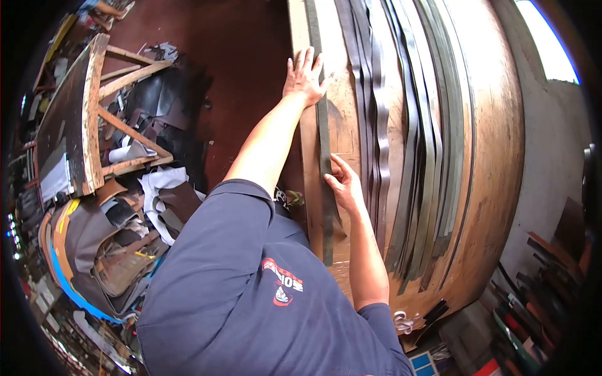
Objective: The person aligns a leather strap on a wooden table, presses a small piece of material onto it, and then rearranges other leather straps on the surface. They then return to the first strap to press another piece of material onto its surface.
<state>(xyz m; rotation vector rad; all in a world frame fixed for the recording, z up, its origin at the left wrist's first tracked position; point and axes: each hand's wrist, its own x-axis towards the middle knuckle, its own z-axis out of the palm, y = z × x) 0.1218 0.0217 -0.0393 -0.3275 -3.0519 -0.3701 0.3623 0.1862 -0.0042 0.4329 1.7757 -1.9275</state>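
Observation:
A long dark strip (323,138) lies lengthwise along the near edge of the wooden table (495,113). My left hand (305,78) is flat on the strip and the table edge, fingers spread. Lower down, my right hand (345,182) is at the strip's side, its thumb and fingers apart around the strip's edge; whether it grips the strip is not clear. Beside it, a wavy dark strip bundle (378,125) runs along the table, and farther over lies a wider bundle of dark green and black strips (433,138).
At the left stand a wooden frame (93,119) and a large container of scraps (69,250). Scissors (404,322) rest at the table's lower end. More strips (527,313) lean at the lower right. Another person's legs (108,10) show at the upper left.

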